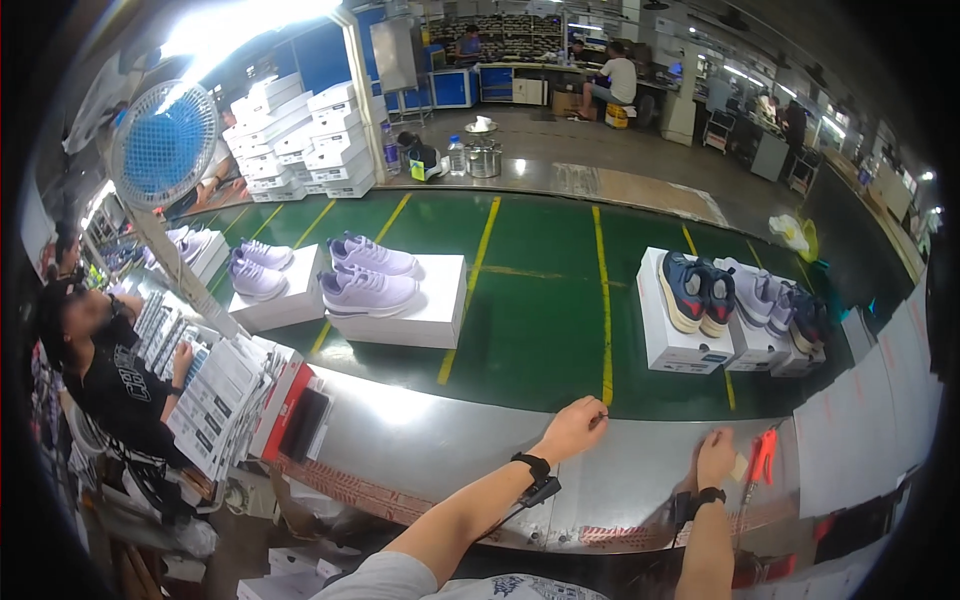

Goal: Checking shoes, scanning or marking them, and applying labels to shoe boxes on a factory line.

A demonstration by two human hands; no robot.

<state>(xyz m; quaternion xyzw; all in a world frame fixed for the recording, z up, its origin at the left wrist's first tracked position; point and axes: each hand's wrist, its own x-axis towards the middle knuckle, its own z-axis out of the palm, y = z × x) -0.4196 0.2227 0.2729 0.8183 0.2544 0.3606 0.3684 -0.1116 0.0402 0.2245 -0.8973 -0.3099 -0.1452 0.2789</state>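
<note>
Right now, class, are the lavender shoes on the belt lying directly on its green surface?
No: the lavender shoes rest on top of a white shoebox, which itself sits on the green belt.

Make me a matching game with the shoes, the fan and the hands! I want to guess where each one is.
Things:
1. Lilac shoes
2. Dark blue shoes
3. Blue fan
4. Right hand

Places:
A. Next to the orange-red tool on the metal counter
B. On a white box, on the right of the green floor
C. Up on a pole, far left
D. On a white box, on the left of the green floor

Pairs: 1-D, 2-B, 3-C, 4-A
</note>
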